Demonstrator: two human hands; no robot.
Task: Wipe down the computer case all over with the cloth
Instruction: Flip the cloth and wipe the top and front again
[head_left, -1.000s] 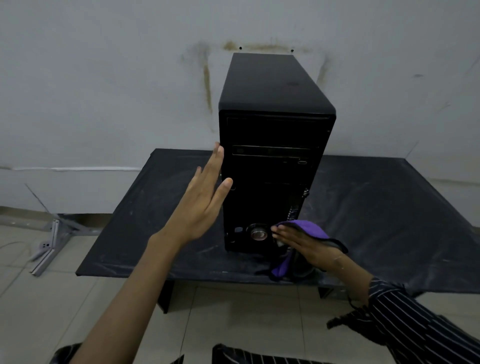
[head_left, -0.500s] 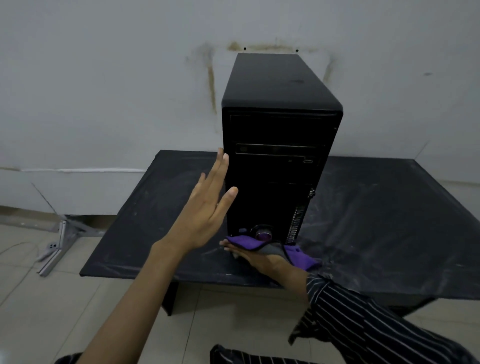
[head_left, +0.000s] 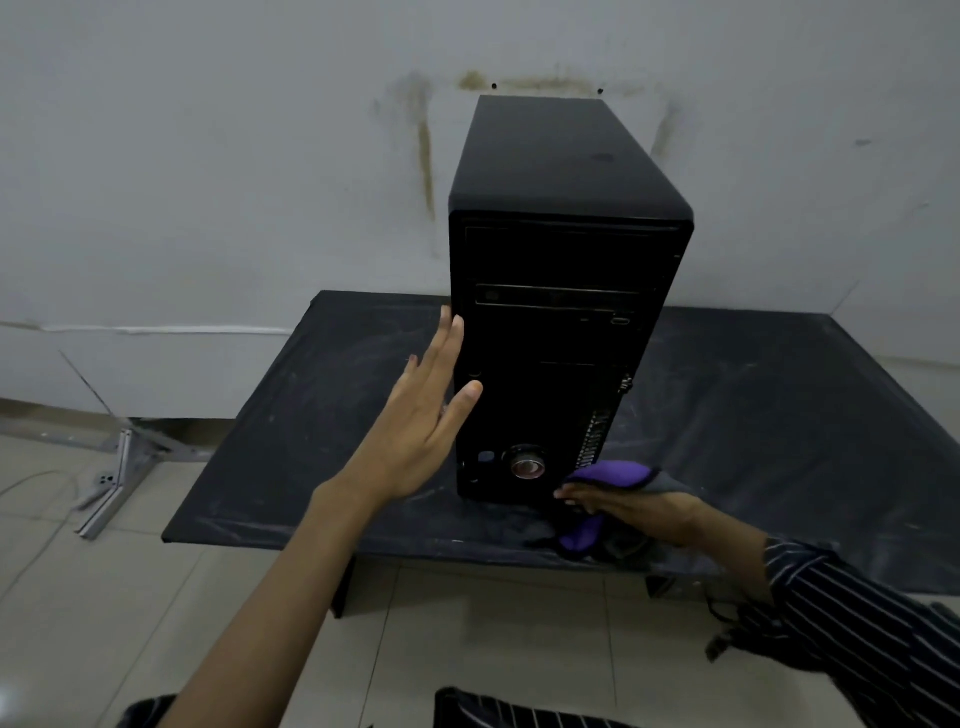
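Right hand (head_left: 631, 512) with purple cloth (head_left: 615, 475) now at lower right corner of computer case (head_left: 561, 322) front; half a second ago it sat lower left, under round button. Stroke runs sideways along bottom edge, so front base likely near done; top and sides probably remain. Right hand grips cloth, fingers flat over it. Left hand (head_left: 421, 421) open, palm braced on left front edge, as before. Case stands upright mid-table (head_left: 311, 415), long axis vertical, front panel facing camera, rear toward wall.
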